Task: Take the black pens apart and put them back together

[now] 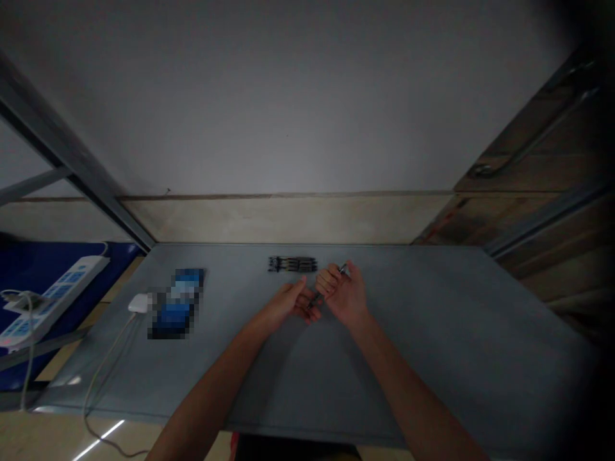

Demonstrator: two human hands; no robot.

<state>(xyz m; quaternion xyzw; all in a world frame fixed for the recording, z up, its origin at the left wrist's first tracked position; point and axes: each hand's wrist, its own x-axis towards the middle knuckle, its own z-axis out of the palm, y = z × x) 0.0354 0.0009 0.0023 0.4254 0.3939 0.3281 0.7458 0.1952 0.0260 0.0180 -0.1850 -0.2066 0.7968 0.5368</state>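
Both of my hands meet over the middle of the grey table [432,333]. My right hand [343,294] is curled round a thin dark pen [331,285], whose tip pokes out past the fingers at the top. My left hand [291,302] pinches the pen's lower end with closed fingers. Just beyond the hands, a short row of several dark pens [293,264] lies side by side on the table.
A blurred blue object [177,302] lies at the table's left, with a white charger [139,303] and its cable beside it. A white power strip [52,291] rests on a blue surface further left. A metal frame post [72,163] and a wall stand behind.
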